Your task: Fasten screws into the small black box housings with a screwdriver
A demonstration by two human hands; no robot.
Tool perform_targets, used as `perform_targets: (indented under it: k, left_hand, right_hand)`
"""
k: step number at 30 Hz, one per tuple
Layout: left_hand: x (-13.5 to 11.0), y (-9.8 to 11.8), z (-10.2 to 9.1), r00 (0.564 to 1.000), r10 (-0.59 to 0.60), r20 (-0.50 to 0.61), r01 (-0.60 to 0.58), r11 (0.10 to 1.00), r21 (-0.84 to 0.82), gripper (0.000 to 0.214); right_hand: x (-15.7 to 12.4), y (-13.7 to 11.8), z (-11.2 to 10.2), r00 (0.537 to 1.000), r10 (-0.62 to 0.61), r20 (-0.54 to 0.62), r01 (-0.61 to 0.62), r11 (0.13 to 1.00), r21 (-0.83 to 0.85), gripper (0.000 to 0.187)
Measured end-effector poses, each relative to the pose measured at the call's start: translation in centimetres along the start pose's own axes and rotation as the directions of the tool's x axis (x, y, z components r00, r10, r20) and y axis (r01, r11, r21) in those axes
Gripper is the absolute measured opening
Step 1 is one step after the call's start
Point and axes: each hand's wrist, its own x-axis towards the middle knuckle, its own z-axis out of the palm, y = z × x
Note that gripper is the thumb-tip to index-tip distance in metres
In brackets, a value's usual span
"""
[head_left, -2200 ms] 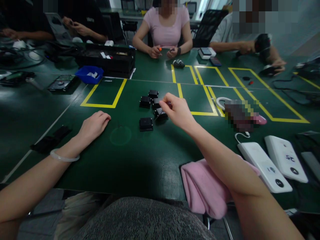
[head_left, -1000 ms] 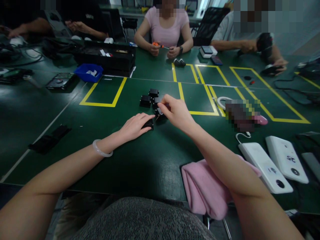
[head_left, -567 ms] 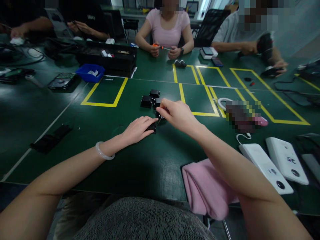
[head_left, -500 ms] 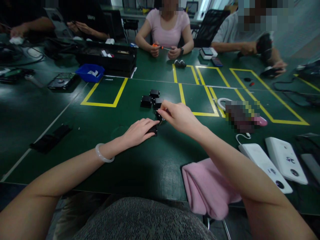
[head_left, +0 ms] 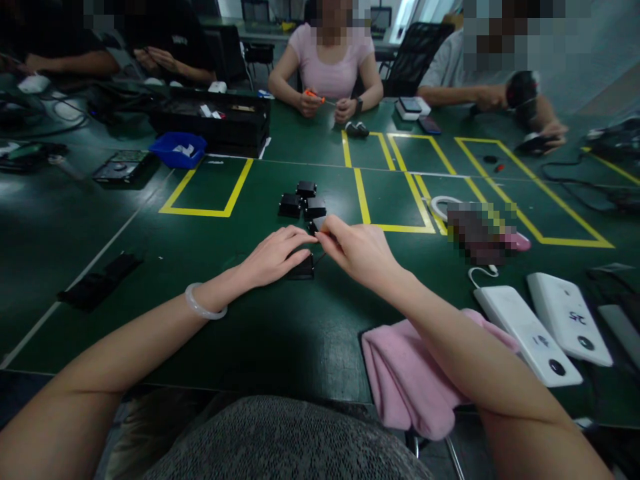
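My left hand rests on a small black box on the green table, fingers curled over its top. My right hand is just right of it, thumb and forefinger pinched on a thin tool I cannot make out, its tip near the box. Three more small black boxes lie in a cluster just beyond both hands. A white bangle circles my left wrist.
A pink cloth lies at the near edge under my right forearm. Two white devices lie at the right. A blue tray and black crate stand far left. Other people sit across the table. Yellow tape outlines mark the table.
My left hand slid from the left side of the table onto the nearest black box and drew it slightly closer. My right hand followed toward me, still pinched.
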Motion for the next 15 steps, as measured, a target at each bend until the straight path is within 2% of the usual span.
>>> perform_targets:
  k: [3, 6, 8, 11, 15]
  left_hand:
    - [3.4, -0.6, -0.4, 0.997, -0.06, -0.037, 0.063, 0.996, 0.059, 0.041]
    - [6.6, -1.0, 0.2, 0.988, -0.151, -0.005, 0.15, 0.979, 0.139, 0.049]
    - [7.6, -1.3, 0.6, 0.983, -0.18, 0.04, 0.17, 0.97, 0.173, 0.049]
    - [7.1, -2.1, 0.7, 0.988, -0.137, 0.069, 0.124, 0.978, 0.168, 0.049]
    - [4.6, -3.7, -0.3, 0.991, -0.102, 0.092, 0.09, 0.989, 0.121, 0.048]
  right_hand:
    - [-0.1, 0.2, -0.1, 1.0, -0.007, -0.011, 0.007, 1.0, -0.004, 0.031]
    - [-0.1, 0.2, -0.3, 1.0, 0.007, 0.013, -0.007, 0.999, -0.031, 0.032]
    - [-0.1, 0.1, -0.4, 0.999, 0.012, 0.037, -0.01, 0.999, -0.039, 0.033]
    - [-0.2, 0.2, -0.4, 0.999, 0.008, 0.039, -0.007, 1.0, -0.021, 0.034]
    - [-0.2, 0.2, -0.4, 1.0, 0.006, 0.021, -0.006, 1.0, 0.02, 0.033]
